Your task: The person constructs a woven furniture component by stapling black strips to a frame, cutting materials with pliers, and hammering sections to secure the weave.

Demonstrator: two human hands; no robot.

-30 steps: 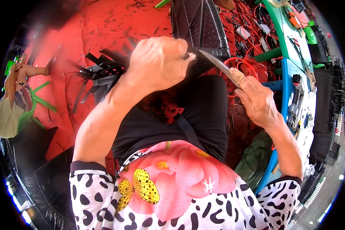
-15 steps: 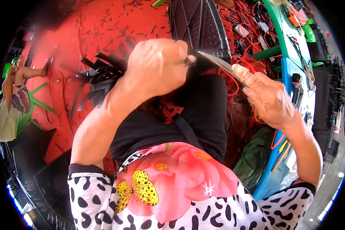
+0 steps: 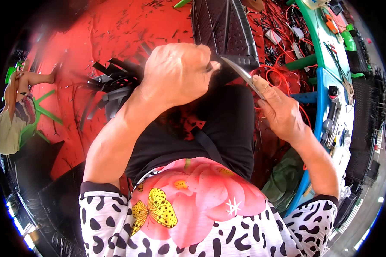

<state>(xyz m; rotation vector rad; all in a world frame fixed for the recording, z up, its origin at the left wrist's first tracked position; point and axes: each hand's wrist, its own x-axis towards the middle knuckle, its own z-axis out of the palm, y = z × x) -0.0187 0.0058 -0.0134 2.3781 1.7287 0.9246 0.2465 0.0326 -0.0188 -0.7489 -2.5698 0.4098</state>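
Observation:
My left hand (image 3: 176,75) is closed in a fist over a black strip whose far part is hidden under the fingers. A loose bunch of flat black strips (image 3: 118,79) fans out on the left behind that wrist. In my right hand (image 3: 281,109) is a slim, pointed silver metal blade (image 3: 240,73), gripped between thumb and fingers. Its tip points up and left, close to the left fingers and to the corner of a black woven panel (image 3: 212,25). Whether the tip touches the strip cannot be made out.
Red sheeting (image 3: 128,25) strewn with black offcuts covers the floor. At right stand a green stool or bench (image 3: 309,25) and a blue one (image 3: 324,83) with tools on them. Thin red tubing (image 3: 278,75) coils beside the panel. At far left a person (image 3: 15,111) sits on a green stool.
My right hand has moved left and slightly inward with the blade, its forearm swinging the same way. My left hand has stayed nearly in place, still closed.

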